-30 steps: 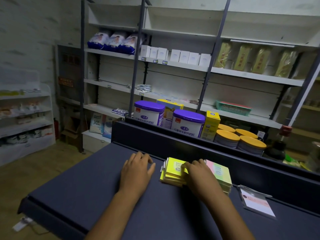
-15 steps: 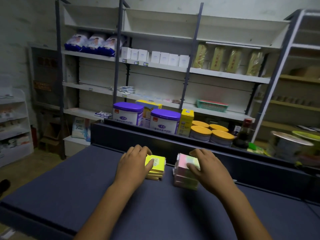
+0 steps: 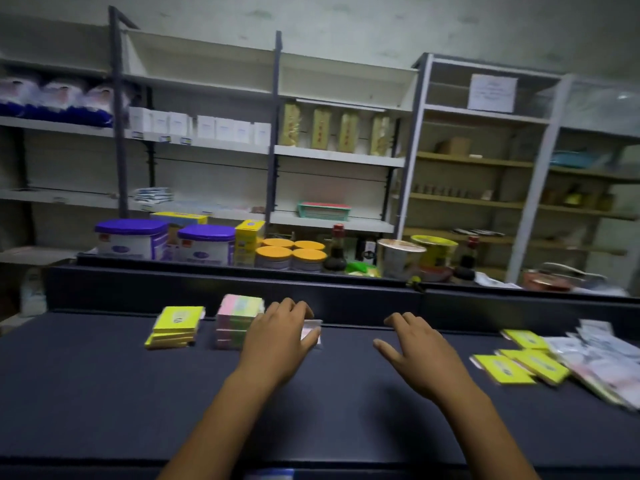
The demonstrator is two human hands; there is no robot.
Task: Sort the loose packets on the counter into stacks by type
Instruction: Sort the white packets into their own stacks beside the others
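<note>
**Two stacks built, loose packets at the right**

A yellow stack [image 3: 175, 326] and a pink-and-green stack [image 3: 238, 320] stand side by side on the dark bench [image 3: 104, 393]. The left hand [image 3: 281, 336] lies flat, fingers spread, on a pale packet [image 3: 311, 332] just right of the second stack. The right hand [image 3: 417, 348] hovers open and empty. Loose yellow packets [image 3: 519, 363] and white packets [image 3: 602, 358] lie at the bench's right end.

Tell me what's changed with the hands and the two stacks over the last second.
Both hands let go of the stacks. The left hand moved right onto a pale packet beside the pink-green stack; the right hand moved right, open and empty above the counter. The yellow stack and pink-green stack stayed side by side.
</note>
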